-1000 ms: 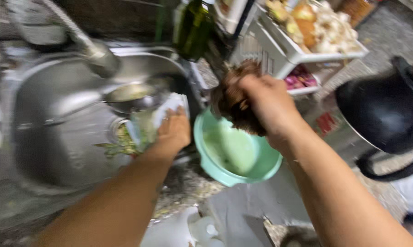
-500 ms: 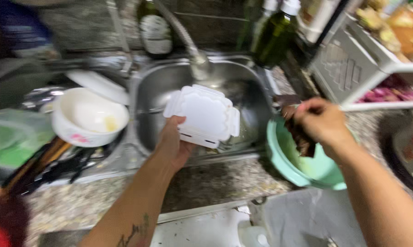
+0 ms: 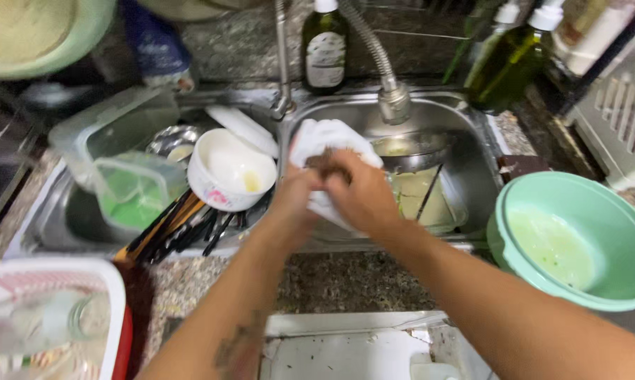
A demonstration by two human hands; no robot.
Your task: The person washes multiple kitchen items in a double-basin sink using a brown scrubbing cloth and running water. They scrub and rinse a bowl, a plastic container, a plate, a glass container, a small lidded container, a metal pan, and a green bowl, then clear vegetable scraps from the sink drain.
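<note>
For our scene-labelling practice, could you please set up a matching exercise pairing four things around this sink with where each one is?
Things:
1. white lid
2. green bowl
3. white bowl
4. faucet head

Places:
A. in the left basin, among the dirty dishes
B. held in both hands over the sink
C. above the right basin
D. on the counter, right of the sink

Pairs: 1-B, 2-D, 3-A, 4-C

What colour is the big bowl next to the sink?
The big bowl is mint green, with pale soapy water inside. The head view shows it, right of the sink.
</note>
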